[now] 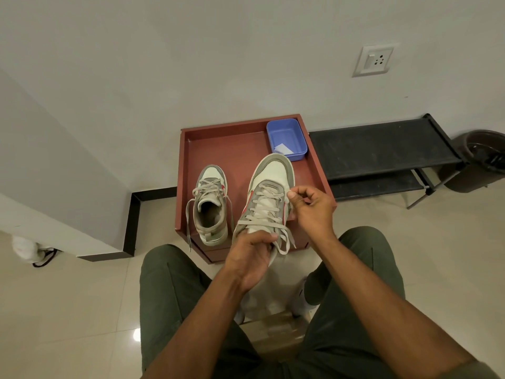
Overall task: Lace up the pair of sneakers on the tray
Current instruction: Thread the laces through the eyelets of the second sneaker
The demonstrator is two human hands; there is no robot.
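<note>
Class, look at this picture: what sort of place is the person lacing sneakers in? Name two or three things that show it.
Probably a home entryway or hallway corner. A black shoe rack stands against the plain wall, a wall socket sits above it, and the floor is glossy tile. A dark bin stands beside the rack.

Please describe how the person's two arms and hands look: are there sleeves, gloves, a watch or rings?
Both forearms are bare, with no sleeve in view. The left hand and the right hand wear no gloves. No watch, bracelet or ring shows on either. The legs below are in olive-green trousers.
</note>
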